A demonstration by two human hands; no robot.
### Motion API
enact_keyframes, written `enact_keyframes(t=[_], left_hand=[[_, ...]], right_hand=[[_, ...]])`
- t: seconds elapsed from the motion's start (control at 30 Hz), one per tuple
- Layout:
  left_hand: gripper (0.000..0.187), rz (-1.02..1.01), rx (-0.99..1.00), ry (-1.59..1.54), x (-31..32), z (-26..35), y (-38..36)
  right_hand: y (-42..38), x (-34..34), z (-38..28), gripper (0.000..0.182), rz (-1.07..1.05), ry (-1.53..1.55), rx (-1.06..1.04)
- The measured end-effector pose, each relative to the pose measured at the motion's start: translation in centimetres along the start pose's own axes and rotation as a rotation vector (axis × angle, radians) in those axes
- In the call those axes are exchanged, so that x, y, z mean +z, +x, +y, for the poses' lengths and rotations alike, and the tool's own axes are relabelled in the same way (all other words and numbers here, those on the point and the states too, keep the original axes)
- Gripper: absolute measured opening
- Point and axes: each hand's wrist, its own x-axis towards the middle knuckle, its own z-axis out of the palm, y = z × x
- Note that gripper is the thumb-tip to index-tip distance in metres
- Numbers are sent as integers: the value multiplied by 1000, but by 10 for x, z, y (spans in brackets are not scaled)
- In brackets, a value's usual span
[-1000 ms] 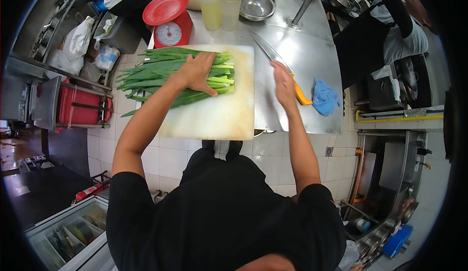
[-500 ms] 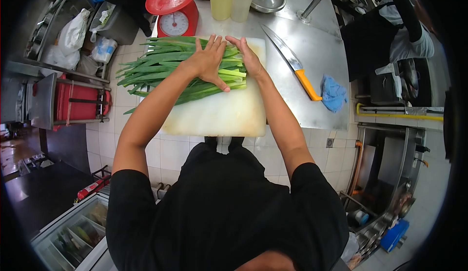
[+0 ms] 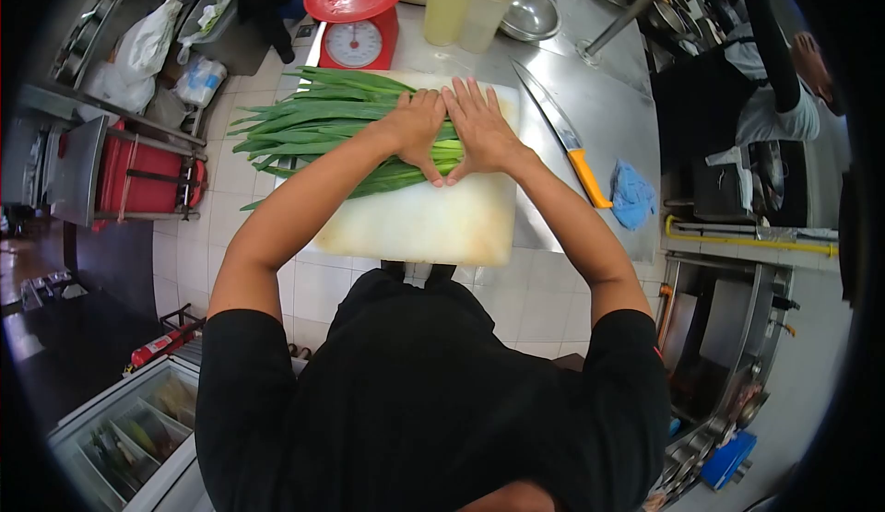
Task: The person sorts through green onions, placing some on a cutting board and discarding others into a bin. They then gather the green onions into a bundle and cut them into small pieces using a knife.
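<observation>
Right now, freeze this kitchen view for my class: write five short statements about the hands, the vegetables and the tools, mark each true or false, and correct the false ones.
1. The left hand is over the green stalks. True.
2. The knife lies on the metal table, its orange handle near the blue cloth. True.
3. The right hand grips the knife's handle. False: it is spread open at the pale ends of the stalks.
4. The red scale stands nearer the person than the cutting board. False: it stands beyond the board's far edge.
5. The stalks' dark leafy ends point to the person's left. True.
</observation>
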Motion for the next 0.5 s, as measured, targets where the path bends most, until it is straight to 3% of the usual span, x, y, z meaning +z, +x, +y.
enact_keyframes(t=[0.1, 0.13, 0.17, 0.23, 0.33, 0.4, 0.5], left_hand=[[148, 101, 8, 1, 13, -4, 2], [149, 44, -41, 8, 9, -5, 4], [150, -13, -89, 15, 7, -4, 4], [145, 62, -68, 26, 5, -2, -2], [132, 0, -65, -9, -2, 1, -3], [121, 97, -22, -19, 5, -2, -3], [106, 109, 16, -8, 10, -1, -7]], right_hand=[[3, 2, 8, 136, -123, 215, 11], [1, 8, 7, 129, 24, 222, -60], [1, 11, 10, 129, 13, 225, -61], [2, 10, 12, 125, -18, 167, -96], [10, -1, 4, 119, -61, 26, -47], [17, -3, 3, 117, -74, -31, -16], [14, 0, 3, 109, -154, 207, -11]])
